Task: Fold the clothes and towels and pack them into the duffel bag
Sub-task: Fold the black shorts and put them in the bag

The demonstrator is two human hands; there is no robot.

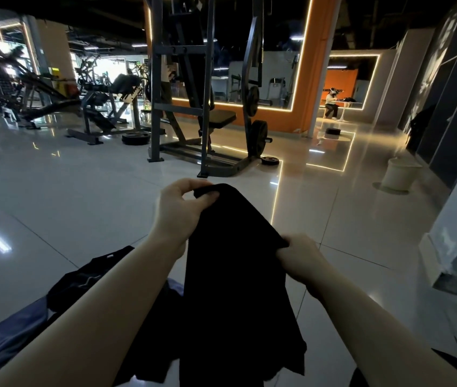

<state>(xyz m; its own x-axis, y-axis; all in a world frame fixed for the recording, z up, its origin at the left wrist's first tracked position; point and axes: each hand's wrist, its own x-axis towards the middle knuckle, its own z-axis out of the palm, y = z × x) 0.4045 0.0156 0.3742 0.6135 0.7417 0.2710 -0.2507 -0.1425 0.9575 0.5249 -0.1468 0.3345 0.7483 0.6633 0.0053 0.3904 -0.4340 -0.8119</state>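
Observation:
A black garment hangs in front of me, held up by both hands along its top edge. My left hand pinches the far upper corner between thumb and fingers. Lower and nearer, my right hand grips the other end of that edge. The cloth droops down toward the bottom of the view. Under my left forearm lies another black garment with a small white label, beside blue-grey fabric. The duffel bag is not in view.
Glossy tiled floor spreads ahead. A weight rack with bench stands in the middle distance, with more gym machines to the left. A white bin sits at right near dark lockers. A person sits far back at a table.

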